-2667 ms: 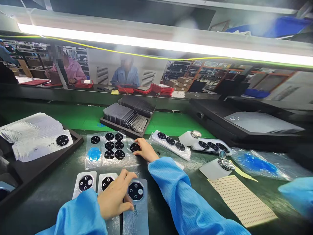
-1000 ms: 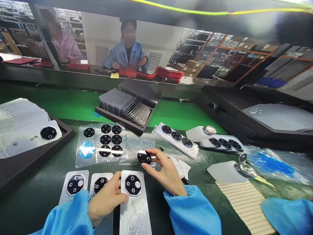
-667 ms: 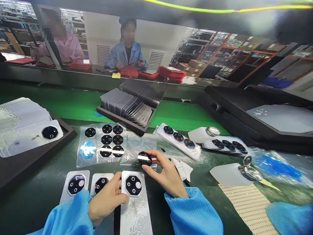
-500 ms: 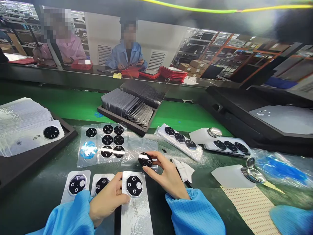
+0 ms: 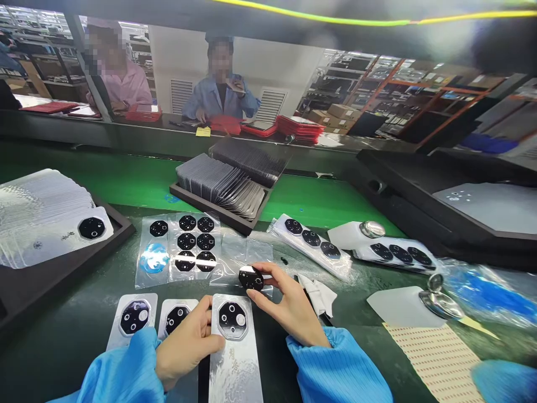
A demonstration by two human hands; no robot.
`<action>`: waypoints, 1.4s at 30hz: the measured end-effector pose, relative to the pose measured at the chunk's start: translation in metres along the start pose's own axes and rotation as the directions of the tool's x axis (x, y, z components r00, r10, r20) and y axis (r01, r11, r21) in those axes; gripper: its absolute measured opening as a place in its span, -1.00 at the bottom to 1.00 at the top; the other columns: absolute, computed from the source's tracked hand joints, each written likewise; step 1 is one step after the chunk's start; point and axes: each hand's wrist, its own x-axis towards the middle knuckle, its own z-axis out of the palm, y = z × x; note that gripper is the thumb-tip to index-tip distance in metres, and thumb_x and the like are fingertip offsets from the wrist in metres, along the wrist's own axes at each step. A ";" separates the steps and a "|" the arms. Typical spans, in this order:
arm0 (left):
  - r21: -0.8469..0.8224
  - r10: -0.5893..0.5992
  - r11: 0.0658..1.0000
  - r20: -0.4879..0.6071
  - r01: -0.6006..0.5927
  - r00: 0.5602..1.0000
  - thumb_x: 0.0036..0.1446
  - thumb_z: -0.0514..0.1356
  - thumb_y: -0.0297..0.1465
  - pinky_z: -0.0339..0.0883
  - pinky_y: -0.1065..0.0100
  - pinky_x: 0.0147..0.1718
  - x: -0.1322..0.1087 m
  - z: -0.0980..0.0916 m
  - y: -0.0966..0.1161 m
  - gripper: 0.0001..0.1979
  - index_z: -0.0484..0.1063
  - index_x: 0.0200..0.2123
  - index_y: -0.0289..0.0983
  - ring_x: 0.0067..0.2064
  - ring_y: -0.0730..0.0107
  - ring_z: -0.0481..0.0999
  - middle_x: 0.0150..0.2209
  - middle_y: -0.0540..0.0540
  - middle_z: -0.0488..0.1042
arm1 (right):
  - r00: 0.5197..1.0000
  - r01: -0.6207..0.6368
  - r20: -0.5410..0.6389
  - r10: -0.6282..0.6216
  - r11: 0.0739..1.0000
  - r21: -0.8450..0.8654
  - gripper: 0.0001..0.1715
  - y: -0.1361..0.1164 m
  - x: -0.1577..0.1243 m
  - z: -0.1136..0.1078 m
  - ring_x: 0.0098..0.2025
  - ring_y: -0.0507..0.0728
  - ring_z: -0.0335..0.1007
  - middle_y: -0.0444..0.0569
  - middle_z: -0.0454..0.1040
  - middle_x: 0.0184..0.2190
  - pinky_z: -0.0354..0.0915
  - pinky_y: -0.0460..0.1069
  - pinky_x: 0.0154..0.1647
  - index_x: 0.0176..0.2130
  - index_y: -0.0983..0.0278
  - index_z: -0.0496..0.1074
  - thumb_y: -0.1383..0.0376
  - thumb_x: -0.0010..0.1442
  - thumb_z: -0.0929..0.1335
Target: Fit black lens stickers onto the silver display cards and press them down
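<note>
My left hand (image 5: 187, 344) grips the left edge of a silvery rectangular panel (image 5: 235, 364), thumb on its face. Near the panel's top sits a black octagonal plate (image 5: 232, 320) with round holes. Between thumb and fingers of my right hand (image 5: 289, 305), a loose black octagonal disc (image 5: 250, 278) is held tilted, just above and right of that panel. Two similar panels lie to the left, one with its octagon (image 5: 135, 317) in full view, the other (image 5: 178, 316) partly behind my left hand. Clear film sheets (image 5: 178, 274) carrying several black octagonal discs lie beyond.
A dark tray (image 5: 247, 226) of upright thin plates stands at centre back. Stacked silvery panels (image 5: 46, 218) fill a left tray. On the right are film strips with discs (image 5: 310, 238), a metal-topped bottle (image 5: 440, 302), a dotted sheet (image 5: 436, 352) and a black case (image 5: 377, 196).
My hands keep the same hold on the panel and the disc. The view has shifted slightly. Across the bench, the person in blue has raised a hand holding something.
</note>
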 end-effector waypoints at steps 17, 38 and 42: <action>0.028 0.027 0.999 -0.030 -0.026 0.999 -0.09 0.13 -0.58 0.24 0.26 -0.09 0.003 -0.004 -0.004 -0.49 0.24 0.00 -0.25 0.05 0.16 0.42 0.00 -0.15 0.43 | 0.919 0.097 0.384 -0.091 0.995 0.005 -0.48 -0.020 -0.015 -0.002 0.21 0.23 0.20 0.04 0.25 0.16 0.18 0.15 0.21 -0.05 0.17 0.29 0.44 -0.02 0.42; 0.023 0.005 1.000 -0.044 -0.004 0.999 -0.12 0.13 -0.58 0.23 0.28 -0.10 0.003 -0.003 -0.002 -0.49 0.27 -0.01 -0.26 0.04 0.20 0.43 -0.06 -0.12 0.48 | 0.953 0.081 0.293 -0.073 0.997 -0.014 -0.58 -0.015 -0.012 -0.005 0.13 0.23 0.29 0.05 0.33 0.08 0.26 0.17 0.14 -0.07 0.18 0.27 0.37 0.07 0.40; 0.018 0.007 1.000 -0.041 -0.006 0.999 -0.11 0.13 -0.58 0.23 0.29 -0.09 0.004 -0.004 -0.002 -0.48 0.27 0.00 -0.26 0.05 0.21 0.43 -0.03 -0.13 0.47 | 0.955 0.078 0.288 -0.070 0.997 -0.018 -0.58 -0.017 -0.011 -0.006 0.13 0.23 0.31 0.05 0.34 0.07 0.27 0.17 0.13 -0.07 0.18 0.28 0.38 0.06 0.39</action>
